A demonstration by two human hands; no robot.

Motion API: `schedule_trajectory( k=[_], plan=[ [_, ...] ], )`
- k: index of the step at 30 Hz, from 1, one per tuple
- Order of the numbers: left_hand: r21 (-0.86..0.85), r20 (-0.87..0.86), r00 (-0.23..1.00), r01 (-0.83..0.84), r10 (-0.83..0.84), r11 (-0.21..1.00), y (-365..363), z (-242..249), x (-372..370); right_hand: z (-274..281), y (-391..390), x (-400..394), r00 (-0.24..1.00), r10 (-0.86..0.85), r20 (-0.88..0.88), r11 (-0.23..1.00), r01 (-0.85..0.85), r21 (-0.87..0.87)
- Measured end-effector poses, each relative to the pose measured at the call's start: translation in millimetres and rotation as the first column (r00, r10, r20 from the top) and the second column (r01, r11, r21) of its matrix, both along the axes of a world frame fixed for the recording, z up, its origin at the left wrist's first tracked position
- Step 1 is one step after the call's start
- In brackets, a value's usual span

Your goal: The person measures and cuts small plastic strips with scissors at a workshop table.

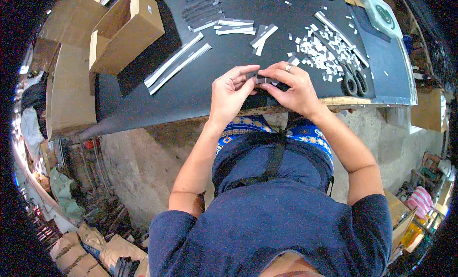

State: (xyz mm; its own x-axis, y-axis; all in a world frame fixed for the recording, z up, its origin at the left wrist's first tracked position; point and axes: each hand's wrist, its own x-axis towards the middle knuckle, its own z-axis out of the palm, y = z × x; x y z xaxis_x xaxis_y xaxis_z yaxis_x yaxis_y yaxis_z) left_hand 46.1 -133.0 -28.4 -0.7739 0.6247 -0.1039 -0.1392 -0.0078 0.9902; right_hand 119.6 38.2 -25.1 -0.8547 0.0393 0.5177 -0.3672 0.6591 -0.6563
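Observation:
Near the front edge of the dark table (138,105), my left hand (231,93) and my right hand (293,88) meet, fingers closed on a small dark strip (266,80) with a light patch. A ring shows on a right-hand finger. Right of my hands lies a pile of small white pieces (319,53), with black-handled scissors (355,81) at its near side. Beyond my hands are short black-and-white strips (264,37) and stacked labelled strips (236,26). Two longer strips (179,62) lie to the left.
An open cardboard box (126,38) stands at the back left, beside another cardboard piece (71,91). A clear plastic package (383,15) lies at the back right. Long strips (343,36) cross the white pile. Boxes and bags crowd the floor on both sides.

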Motion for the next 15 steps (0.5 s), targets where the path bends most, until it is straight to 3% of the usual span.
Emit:
schedule_trajectory(
  k=[15],
  plan=[
    [-0.041,-0.044,0.998,-0.047,0.045,0.998,2.6,-5.6,0.7,-9.9,-0.8,-0.1,0.996,-0.073,0.051,0.983,0.081,-0.163]
  ],
)
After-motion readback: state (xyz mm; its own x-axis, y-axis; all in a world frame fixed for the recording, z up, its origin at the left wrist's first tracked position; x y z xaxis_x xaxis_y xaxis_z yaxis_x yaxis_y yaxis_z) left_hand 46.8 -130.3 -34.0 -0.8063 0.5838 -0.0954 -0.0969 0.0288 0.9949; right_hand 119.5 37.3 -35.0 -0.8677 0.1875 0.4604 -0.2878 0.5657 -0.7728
